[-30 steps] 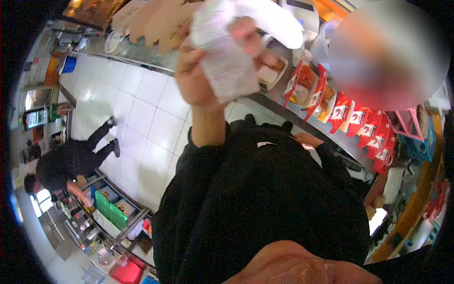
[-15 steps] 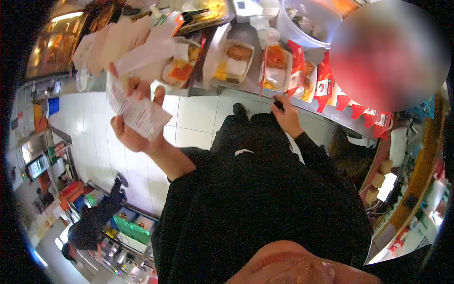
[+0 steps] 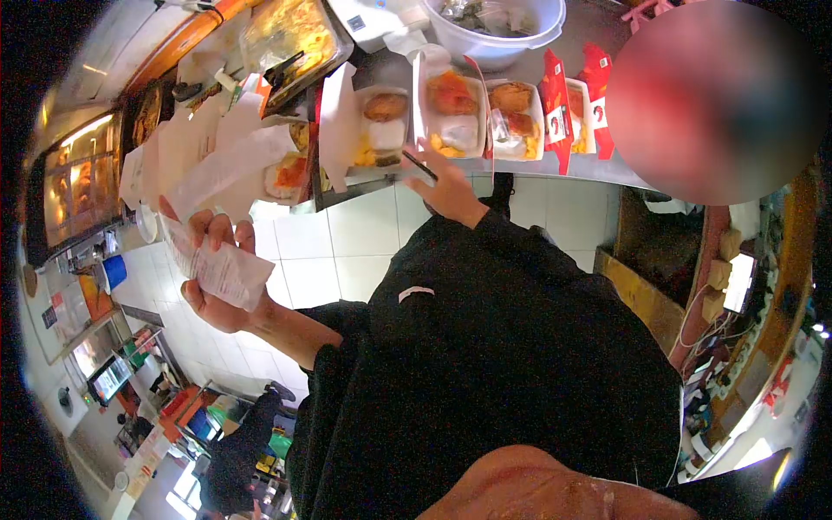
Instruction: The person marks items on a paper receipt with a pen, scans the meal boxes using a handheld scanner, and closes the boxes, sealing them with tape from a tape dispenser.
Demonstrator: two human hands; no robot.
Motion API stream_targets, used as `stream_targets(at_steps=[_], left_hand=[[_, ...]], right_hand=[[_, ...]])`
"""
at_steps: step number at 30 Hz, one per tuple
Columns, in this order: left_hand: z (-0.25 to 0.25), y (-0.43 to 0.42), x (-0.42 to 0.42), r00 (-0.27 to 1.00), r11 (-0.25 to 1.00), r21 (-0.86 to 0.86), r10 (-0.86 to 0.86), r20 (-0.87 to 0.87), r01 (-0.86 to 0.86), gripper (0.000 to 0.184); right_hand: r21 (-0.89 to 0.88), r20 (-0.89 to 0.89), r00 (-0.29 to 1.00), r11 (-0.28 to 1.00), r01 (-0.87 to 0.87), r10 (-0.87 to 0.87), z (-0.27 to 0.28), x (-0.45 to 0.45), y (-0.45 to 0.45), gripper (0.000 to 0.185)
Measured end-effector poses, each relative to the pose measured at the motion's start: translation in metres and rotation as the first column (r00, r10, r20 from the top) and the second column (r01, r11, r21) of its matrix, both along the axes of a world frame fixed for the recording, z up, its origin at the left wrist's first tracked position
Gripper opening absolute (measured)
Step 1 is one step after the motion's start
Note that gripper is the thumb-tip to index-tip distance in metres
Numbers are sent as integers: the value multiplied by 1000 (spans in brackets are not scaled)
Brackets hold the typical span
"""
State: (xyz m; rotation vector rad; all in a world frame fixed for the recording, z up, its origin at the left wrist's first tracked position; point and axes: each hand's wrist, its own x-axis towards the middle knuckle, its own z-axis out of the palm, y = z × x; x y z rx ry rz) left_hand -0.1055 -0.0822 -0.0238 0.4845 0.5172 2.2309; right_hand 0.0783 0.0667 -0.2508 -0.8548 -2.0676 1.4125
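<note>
Proper juggling act

Just off the counter [image 3: 598, 171], your left hand [image 3: 227, 317] pinched a paper slip [image 3: 230, 274], probably tilted for reading. Open boxes [image 3: 340, 126] lined the counter, likely for easy reach. Your right hand [image 3: 455, 192] clasped a black stick [image 3: 419, 165] beside it.

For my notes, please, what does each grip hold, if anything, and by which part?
The left grip holds a paper slip by its long edges; the right grip holds a dark pen-like stick, exact spot unclear.
</note>
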Motion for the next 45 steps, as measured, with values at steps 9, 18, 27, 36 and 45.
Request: stream_targets(at_steps=[9, 18, 27, 36, 45], left_hand=[[-1, 13, -3, 996, 994, 68, -86, 15, 85, 89], [-13, 31, 10, 986, 991, 2, -133, 98, 133, 66], [10, 88, 40, 966, 938, 231, -244, -89, 259, 53], [20, 100, 60, 980, 916, 350, -171, -101, 196, 72], [-58, 119, 75, 997, 1000, 3, 30, 71, -30, 39]], right_hand=[[-110, -248, 878, 912, 395, -410, 22, 72, 28, 11], [-125, 33, 893, 885, 449, -449, -13, 120, 78, 31], [-146, -93, 963, 960, 238, -253, 9, 106, 102, 31], [-23, -44, 997, 997, 69, -70, 43, 95, 141, 29], [386, 389, 921, 911, -144, -19, 26, 83, 171, 42]])
